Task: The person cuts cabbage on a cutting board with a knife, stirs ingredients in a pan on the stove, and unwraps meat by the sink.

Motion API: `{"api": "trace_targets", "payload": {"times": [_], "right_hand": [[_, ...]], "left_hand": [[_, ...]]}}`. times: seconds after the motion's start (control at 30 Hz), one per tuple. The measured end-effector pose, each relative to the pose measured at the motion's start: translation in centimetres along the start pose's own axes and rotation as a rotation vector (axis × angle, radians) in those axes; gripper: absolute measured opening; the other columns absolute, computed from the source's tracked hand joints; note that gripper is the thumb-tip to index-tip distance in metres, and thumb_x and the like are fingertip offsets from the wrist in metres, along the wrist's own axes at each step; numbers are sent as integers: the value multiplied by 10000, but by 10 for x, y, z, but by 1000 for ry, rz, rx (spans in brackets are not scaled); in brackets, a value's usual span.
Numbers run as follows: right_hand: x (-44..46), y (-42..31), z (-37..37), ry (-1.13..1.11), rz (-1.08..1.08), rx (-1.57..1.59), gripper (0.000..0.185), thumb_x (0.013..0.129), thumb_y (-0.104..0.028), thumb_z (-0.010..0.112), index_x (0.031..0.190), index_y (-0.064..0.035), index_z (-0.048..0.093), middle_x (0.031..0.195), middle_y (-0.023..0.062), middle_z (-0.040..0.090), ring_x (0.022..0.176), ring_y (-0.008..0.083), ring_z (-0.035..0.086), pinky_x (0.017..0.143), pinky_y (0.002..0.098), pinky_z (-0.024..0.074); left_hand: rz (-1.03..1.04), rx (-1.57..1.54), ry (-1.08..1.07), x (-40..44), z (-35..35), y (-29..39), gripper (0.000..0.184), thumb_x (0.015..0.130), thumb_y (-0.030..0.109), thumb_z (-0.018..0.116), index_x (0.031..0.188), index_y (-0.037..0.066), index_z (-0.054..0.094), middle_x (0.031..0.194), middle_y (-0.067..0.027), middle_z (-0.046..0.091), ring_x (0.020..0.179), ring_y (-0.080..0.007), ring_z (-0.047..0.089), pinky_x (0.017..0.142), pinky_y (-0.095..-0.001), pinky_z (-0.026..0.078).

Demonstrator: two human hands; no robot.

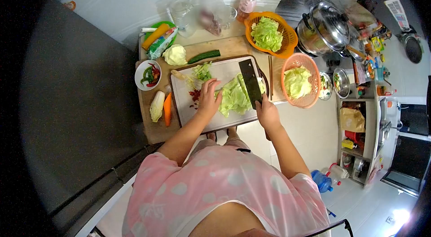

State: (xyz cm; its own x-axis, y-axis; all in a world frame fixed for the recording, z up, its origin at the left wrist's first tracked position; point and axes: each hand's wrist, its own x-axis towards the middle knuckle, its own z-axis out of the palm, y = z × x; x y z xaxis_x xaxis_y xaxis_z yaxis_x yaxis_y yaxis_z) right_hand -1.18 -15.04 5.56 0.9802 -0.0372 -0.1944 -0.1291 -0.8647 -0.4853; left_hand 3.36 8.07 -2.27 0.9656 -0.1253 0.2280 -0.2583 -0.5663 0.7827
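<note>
On the white cutting board (211, 122) lies a pile of cut green lettuce leaves (234, 98). My right hand (268, 113) is wrapped round the handle of a cleaver (250, 81), whose dark, broad blade is over the right end of the lettuce. My left hand (209, 100) is at the left edge of the pile, fingers stretched out and apart, with the fingertips by the leaves; whether they press on them I cannot tell. Beyond it are chopped greens (203, 72) and a pale stalk (179, 75). Chopped red chilli (194, 95) lies left of my left hand.
Lettuce fills an orange basket (287, 51) and a pink basket (287, 95) on the right. A cucumber (204, 56), a carrot (167, 110), a pale cabbage (175, 55) and a bowl of chillies (140, 83) surround the board. A steel pot (314, 35) stands at the back right.
</note>
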Motion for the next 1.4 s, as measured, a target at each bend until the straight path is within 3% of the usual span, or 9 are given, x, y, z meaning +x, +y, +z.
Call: {"api": "trace_targets", "payload": {"times": [0.2,0.4,0.73,0.93,1.03,1.07,1.17,1.2,1.4], "right_hand": [[-15,-25,12,-215,57,79,303,900,-191,544,1110,4,446,792,265,635,745,456,616,665,539,484],[-19,-27,44,-203,57,-7,290,897,-184,521,1103,8,452,803,277,639,767,449,632,680,530,496],[-14,-39,72,-240,102,-116,230,866,-85,451,1079,0,438,812,268,647,779,432,647,688,510,513],[-14,-29,73,-157,60,-84,278,894,-136,478,1128,9,436,802,266,646,749,430,640,670,509,507],[-13,-9,73,-17,-49,41,305,905,-211,559,1092,18,489,767,271,633,699,425,633,635,497,510],[-13,-2,72,-48,9,204,272,913,-191,576,1074,17,508,690,211,622,558,325,626,521,419,508],[-27,-18,33,-19,258,642,247,926,-158,574,1095,6,501,639,110,582,446,193,559,424,326,465],[-31,-11,33,51,299,769,224,926,-129,571,1096,-3,498,636,36,539,415,120,501,383,281,428],[-70,39,33,227,476,1180,179,922,-104,568,1049,-22,472,695,44,523,405,139,485,366,268,420]], "left_hand": [[135,211,-171,-30,15,4,496,758,175,744,1184,53,522,1292,-148,422,1232,-367,406,1055,-450,342],[108,149,-190,-39,27,-16,598,673,171,797,1190,45,522,1333,-150,398,1268,-379,373,1072,-465,321],[118,183,-286,-33,20,-7,507,653,80,769,1106,20,550,1219,-163,476,1160,-360,455,1011,-413,385],[160,109,-284,-35,27,-19,374,680,-8,688,1020,43,541,1082,-133,518,1086,-350,479,955,-422,412],[134,70,-188,-25,22,-21,348,709,-29,659,1019,53,524,1059,-129,522,1066,-355,488,932,-431,415],[104,64,-134,-22,21,-20,344,715,-30,654,1020,54,518,1054,-131,521,1061,-359,489,929,-436,413],[76,-38,-81,-5,20,-16,330,756,-39,629,1044,52,498,1086,-151,519,1069,-368,490,940,-450,401],[92,-74,-57,3,20,-9,322,765,-41,621,1048,52,498,1099,-157,518,1077,-367,489,942,-448,401],[226,-58,-177,46,51,16,403,813,-12,575,1205,64,516,1165,-148,504,1119,-350,481,965,-433,414]]}}
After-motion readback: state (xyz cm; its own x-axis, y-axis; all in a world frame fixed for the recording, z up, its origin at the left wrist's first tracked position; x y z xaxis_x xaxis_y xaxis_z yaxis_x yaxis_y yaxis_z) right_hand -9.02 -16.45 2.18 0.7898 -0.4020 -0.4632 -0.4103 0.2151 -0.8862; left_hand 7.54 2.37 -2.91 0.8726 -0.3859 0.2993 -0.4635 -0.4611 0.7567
